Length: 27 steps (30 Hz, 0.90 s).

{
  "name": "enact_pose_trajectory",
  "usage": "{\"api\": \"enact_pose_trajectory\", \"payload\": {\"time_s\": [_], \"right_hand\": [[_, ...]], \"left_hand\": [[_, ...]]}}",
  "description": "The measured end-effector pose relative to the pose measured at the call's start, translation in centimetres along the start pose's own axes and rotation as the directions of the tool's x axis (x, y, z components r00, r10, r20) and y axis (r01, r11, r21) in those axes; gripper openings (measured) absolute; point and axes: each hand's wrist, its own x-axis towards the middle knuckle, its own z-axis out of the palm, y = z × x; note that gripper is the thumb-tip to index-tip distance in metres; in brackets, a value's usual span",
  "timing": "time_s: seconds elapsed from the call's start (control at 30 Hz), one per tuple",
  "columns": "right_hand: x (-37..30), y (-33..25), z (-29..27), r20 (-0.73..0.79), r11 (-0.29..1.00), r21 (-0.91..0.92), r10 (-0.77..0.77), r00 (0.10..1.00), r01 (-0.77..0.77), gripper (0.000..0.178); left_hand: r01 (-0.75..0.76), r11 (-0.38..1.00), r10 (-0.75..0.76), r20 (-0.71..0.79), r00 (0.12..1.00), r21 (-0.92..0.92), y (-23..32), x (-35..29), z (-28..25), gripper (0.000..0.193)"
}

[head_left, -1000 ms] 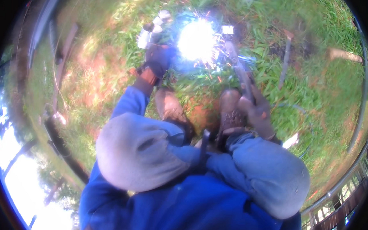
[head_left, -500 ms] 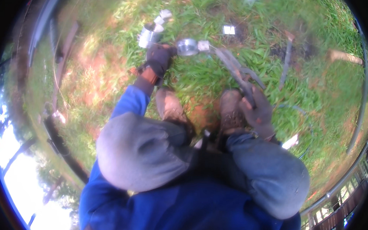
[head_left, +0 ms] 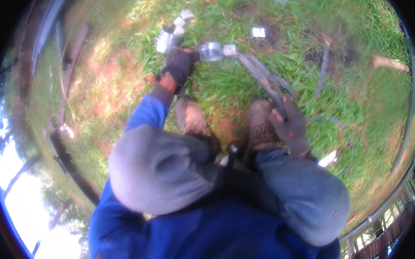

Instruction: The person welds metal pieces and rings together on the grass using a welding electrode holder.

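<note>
My left hand, in a dark glove, is closed at the left edge of a short shiny metal cylinder; its fingertips are blurred. A small pale square piece adjoins the cylinder's right side. My right hand, also gloved, wraps round the lower end of a long grey plier-like tool with a curved lever along its right side. The tool slants up and left, its tip meeting or nearly meeting the square piece. Blur hides the exact contact. Beyond my left hand stands a larger silvery metal cylinder.
Small pale round and square pieces adjoin the larger cylinder. A white square lies on the grass ahead. To the right are a hammer-like tool and a wooden piece. Metal bars lie left. My boots flank bare soil.
The plier-like tool in my right hand has shifted slightly left at its tip and lever. My left hand and the metal cylinder stay in nearly the same place.
</note>
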Motion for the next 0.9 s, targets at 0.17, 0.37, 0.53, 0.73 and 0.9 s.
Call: {"api": "enact_pose_trajectory", "payload": {"time_s": [0.17, 0.37, 0.53, 0.73, 0.9], "right_hand": [[-0.7, 1.0, 0.1, -0.023, 1.000, -0.004, -0.003, 1.000, 0.003, 0.059], [-0.5, 1.7, 0.1, -0.023, 0.997, -0.015, -0.080, 0.997, 0.080, 0.048], [-1.1, 1.5, 0.0, -0.008, 0.998, -0.058, -0.030, 1.000, 0.030, 0.072], [-1.4, 1.6, -0.3, 0.060, 0.990, 0.002, 0.138, 0.989, -0.138, 0.070], [-0.4, 1.6, 0.6, 0.092, 0.998, 0.045, 0.031, 0.995, -0.035, 0.070]], "left_hand": [[-0.157, 0.870, 0.241, -0.124, 0.963, 0.468, 4.8, -1.5, 0.7, 0.020], [-0.399, 0.749, 0.592, -0.264, 0.761, 0.529, 7.9, -3.9, -1.1, 0.017], [-0.121, 0.871, 0.173, -0.066, 0.983, 0.477, 5.4, -1.6, 0.1, 0.022], [-0.203, 0.763, 0.295, -0.051, 0.954, 0.613, 6.0, 0.0, 0.9, 0.020], [-0.095, 0.953, 0.174, -0.263, 0.949, 0.289, -3.4, 1.1, 2.4, 0.018]]}}
